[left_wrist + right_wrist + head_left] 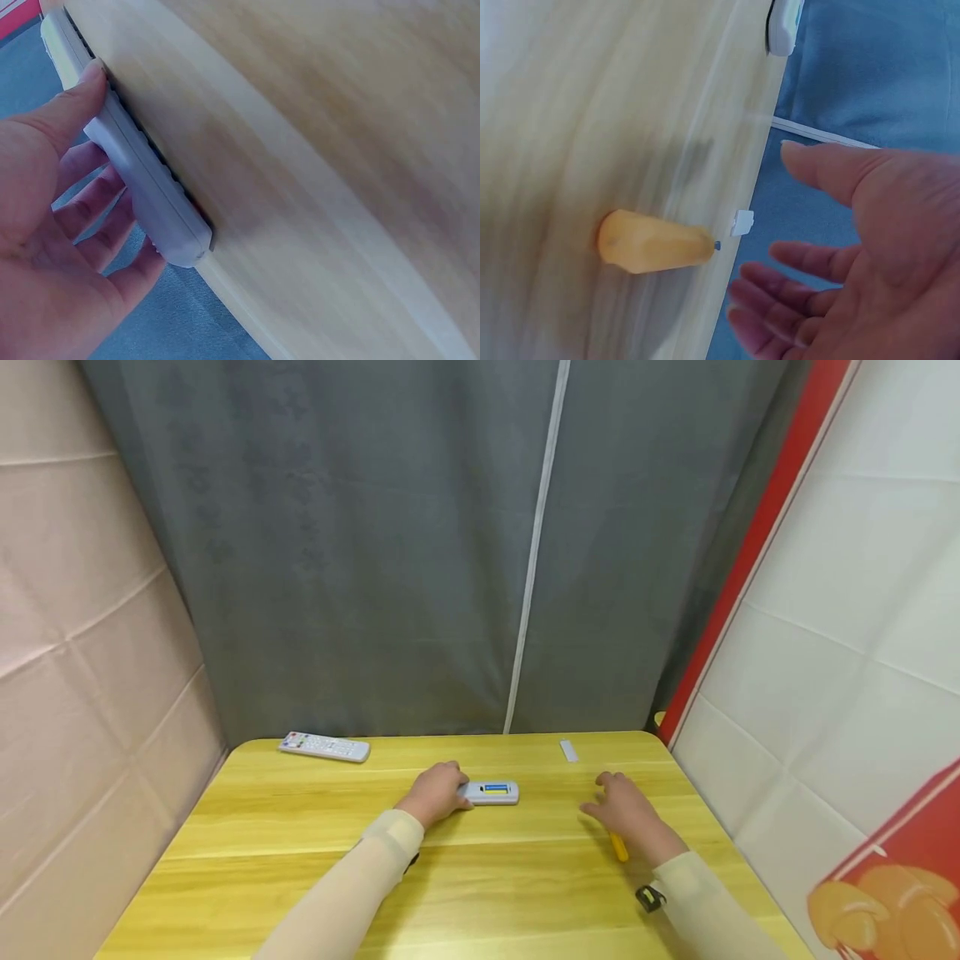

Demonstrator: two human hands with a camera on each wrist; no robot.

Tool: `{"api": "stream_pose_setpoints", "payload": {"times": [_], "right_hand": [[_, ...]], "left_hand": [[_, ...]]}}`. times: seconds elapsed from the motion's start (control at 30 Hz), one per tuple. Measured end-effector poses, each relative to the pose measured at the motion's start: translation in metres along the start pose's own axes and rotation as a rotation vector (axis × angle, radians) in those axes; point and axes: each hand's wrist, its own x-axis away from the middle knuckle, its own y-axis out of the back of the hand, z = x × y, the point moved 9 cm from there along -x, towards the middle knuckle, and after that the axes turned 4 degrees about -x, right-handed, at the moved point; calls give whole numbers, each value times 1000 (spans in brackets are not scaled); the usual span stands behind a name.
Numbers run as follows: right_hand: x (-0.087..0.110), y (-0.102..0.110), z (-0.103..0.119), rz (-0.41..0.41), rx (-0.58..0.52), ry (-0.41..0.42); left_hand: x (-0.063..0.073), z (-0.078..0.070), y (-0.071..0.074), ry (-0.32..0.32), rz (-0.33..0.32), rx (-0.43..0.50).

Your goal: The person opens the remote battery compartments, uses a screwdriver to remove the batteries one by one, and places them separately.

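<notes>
Pale sleeves point(341, 893) enter at the bottom, one on each side, over a wood-grain surface point(247, 852). Near its middle, the left hand point(435, 795) grips one end of a remote point(491, 799), thumb on one side and fingers on the other. The remote lies back up, its uncovered compartment holding a blue battery point(496, 787) and a yellow battery point(496, 792). To the right, the right hand point(628, 814) hovers with thumb and fingers apart, gripping nothing, near an orange tool point(656, 243), probably a screwdriver. Beyond that hand lies a small white cover point(569, 751); at the far left, a second remote point(324, 747), buttons up. With nothing over the batteries, tipping the remote could spill them. A low sweep of the right hand could set the tool rolling, and a careless nudge could push the cover off the far edge.
</notes>
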Motion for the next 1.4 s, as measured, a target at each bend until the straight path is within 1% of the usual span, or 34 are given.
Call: {"api": "stream_pose_setpoints", "payload": {"times": [0.17,0.33,0.6,0.77,0.93,1.07,1.3,1.4], "right_hand": [[6,-2,-10,12,38,-29],[11,-7,-17,32,44,-63],[15,-8,-18,25,34,-90],[18,-8,-18,40,50,-115],[19,-9,-22,53,64,-137],[19,-13,-26,63,47,-152],[18,-22,-31,106,17,-204],[18,-24,-32,105,2,-209]], "left_hand": [[0,-1,0,-2,0,-2],[1,-1,0,2,2,-1],[3,1,3,7,-7,0],[2,1,2,7,-6,-5],[3,-2,4,5,-8,14],[4,-2,3,9,-4,17],[2,0,2,17,3,10],[1,1,1,24,8,9]]}}
